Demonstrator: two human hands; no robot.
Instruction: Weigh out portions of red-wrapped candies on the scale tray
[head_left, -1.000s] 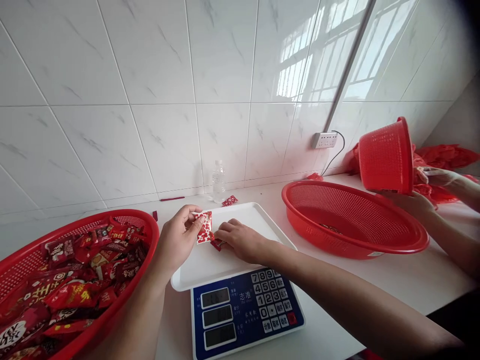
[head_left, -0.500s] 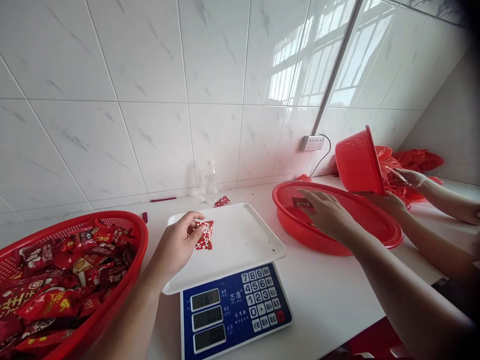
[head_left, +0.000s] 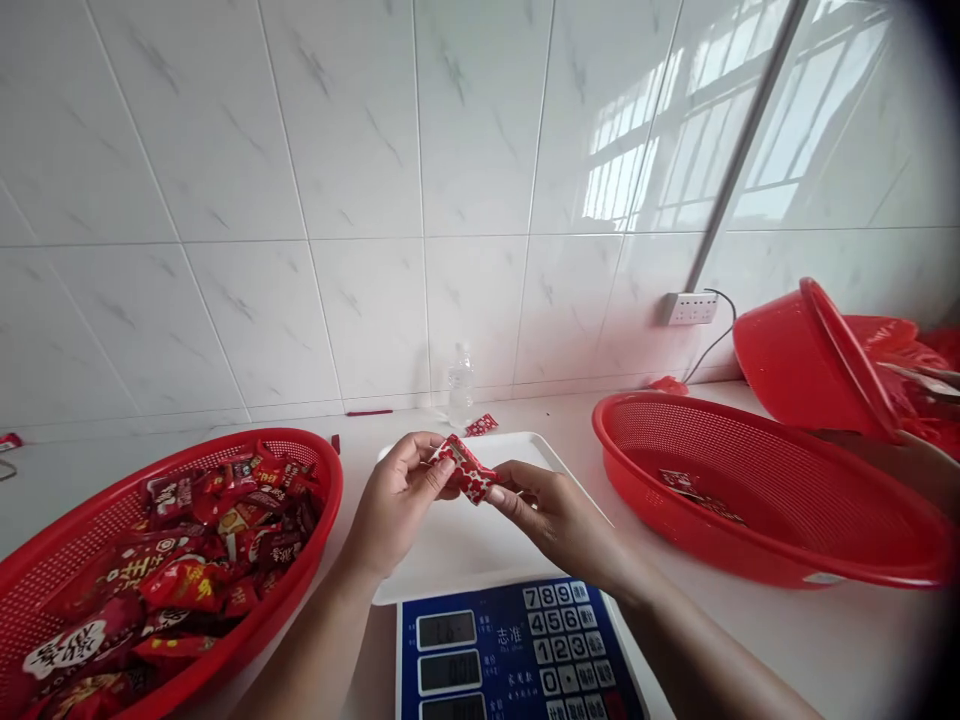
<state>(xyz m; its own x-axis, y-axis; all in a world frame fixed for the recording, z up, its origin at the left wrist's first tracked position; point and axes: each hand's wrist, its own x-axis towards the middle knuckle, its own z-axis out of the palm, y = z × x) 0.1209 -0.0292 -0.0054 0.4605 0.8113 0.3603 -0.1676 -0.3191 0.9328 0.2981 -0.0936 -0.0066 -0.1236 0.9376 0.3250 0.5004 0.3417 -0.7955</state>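
Note:
A small red-and-white patterned packet (head_left: pixel 466 470) is held up between my two hands, above the white tray (head_left: pixel 442 565) of a blue weighing scale (head_left: pixel 502 650). My left hand (head_left: pixel 401 495) pinches its left side between thumb and fingers. At its lower right corner, my right hand (head_left: pixel 536 505) also pinches it. On the left stands a red basket (head_left: pixel 300 445) filled with wrapped sweets (head_left: pixel 217 530). To the right is a second red basket (head_left: pixel 667 520) with a few dark packets (head_left: pixel 701 497) on its bottom.
Behind the tray stand a clear plastic bottle (head_left: pixel 460 385) and another red patterned packet (head_left: pixel 481 425) by the tiled wall. At far right a red basket (head_left: pixel 810 350) is tipped, beside red plastic bags (head_left: pixel 885 335). A socket strip (head_left: pixel 691 308) with a cable is on the wall.
My right hand has come from the right basket to the packet, which both hands now grip. The view has shifted left, and the other person's hands have largely left it.

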